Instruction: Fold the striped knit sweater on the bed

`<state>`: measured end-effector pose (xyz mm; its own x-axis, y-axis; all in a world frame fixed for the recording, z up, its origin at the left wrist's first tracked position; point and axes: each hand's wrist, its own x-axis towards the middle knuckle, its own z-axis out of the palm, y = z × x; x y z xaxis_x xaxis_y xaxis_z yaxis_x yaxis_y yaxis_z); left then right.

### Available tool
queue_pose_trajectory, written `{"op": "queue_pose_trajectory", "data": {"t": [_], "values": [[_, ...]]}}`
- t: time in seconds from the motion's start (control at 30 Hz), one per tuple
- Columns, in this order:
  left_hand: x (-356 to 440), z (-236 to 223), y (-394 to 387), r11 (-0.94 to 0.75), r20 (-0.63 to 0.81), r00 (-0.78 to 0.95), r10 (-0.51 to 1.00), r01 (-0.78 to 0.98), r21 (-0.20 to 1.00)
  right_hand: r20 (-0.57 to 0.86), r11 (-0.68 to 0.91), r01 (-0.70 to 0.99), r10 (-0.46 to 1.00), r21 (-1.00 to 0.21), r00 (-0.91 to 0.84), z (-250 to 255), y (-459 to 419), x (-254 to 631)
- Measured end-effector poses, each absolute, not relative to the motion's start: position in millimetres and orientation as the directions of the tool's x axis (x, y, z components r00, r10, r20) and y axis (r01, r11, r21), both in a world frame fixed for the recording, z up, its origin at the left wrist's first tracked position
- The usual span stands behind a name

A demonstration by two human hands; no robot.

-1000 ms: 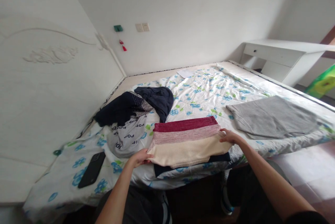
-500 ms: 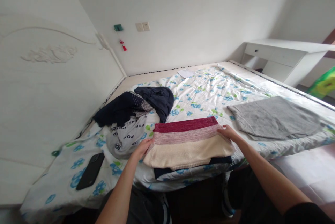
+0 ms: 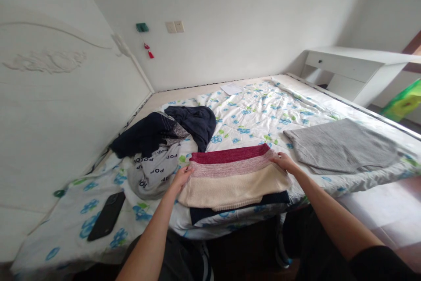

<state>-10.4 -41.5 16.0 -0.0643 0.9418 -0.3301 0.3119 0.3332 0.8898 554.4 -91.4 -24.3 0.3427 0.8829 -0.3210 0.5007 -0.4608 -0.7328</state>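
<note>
The person's left hand [image 3: 183,179] is partly closed, gripping the left edge of a folded knit sweater [image 3: 233,189] with its fingertips at the pink band. The right hand [image 3: 283,161] pinches the opposite edge, its fingers bent; on both hands, whatever lies beneath the fabric is hidden. The sweater lies near the front edge of the bed, its burgundy band away from the person and its cream part nearer. Navy fabric [image 3: 200,216] pokes out from under it, too covered to identify. All this rests on a floral sheet [image 3: 245,119].

To the left, a dark navy garment [image 3: 197,124] is bunched partly over a gray POP-lettered garment [image 3: 154,172], obscuring some lettering; nearer is a black smartphone [image 3: 107,216]. A gray ribbed garment [image 3: 345,147] lies flat to the right. Farther off, any writing on a white paper [image 3: 232,89] is illegible, and a green-and-yellow object [image 3: 403,103] is cut off by the frame.
</note>
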Motion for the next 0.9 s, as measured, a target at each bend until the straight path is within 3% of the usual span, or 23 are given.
{"op": "queue_pose_trajectory", "data": {"t": [0.07, 0.17, 0.27, 0.33, 0.43, 0.5, 0.77, 0.9], "values": [[-9.5, 19.0, -47.0, 0.318, -0.298, -0.116, 0.947, 0.434, 0.843, -0.334, -0.492, 0.588, 0.87, -0.642, 0.363, -23.0, -95.4, 553.4], [-4.8, 32.9, -64.3, 0.158, -0.071, -0.158, 0.985, 0.653, 0.74, -0.195, -0.413, 0.69, 0.906, -0.595, 0.375, -11.6, -106.5, 548.1], [9.6, 49.8, -94.1, -0.129, 0.128, 0.061, 0.99, 0.757, 0.64, -0.044, -0.216, 0.757, 0.97, -0.617, 0.24, 7.9, -123.6, 536.1], [26.2, 55.0, -120.0, -0.255, 0.108, 0.244, 0.964, 0.725, 0.639, -0.071, -0.038, 0.723, 0.997, -0.69, -0.015, 19.0, -139.5, 523.3], [53.6, 50.0, -160.0, -0.331, -0.017, 0.454, 0.891, 0.676, 0.658, -0.189, 0.147, 0.622, 0.878, -0.769, -0.441, 24.5, -168.5, 499.1], [67.4, 42.6, -180.8, -0.366, -0.086, 0.541, 0.836, 0.668, 0.647, -0.228, 0.221, 0.615, 0.793, -0.757, -0.565, 21.3, -186.4, 483.7], [86.8, 27.7, -196.7, -0.471, -0.13, 0.6, 0.79, 0.729, 0.497, -0.158, 0.283, 0.792, 0.891, -0.54, -0.426, 13.1, -207.9, 449.2], [87.6, 24.1, -191.2, -0.482, -0.157, 0.625, 0.765, 0.717, 0.504, -0.146, 0.306, 0.829, 0.899, -0.468, -0.414, 18.3, -209.4, 435.5]]}}
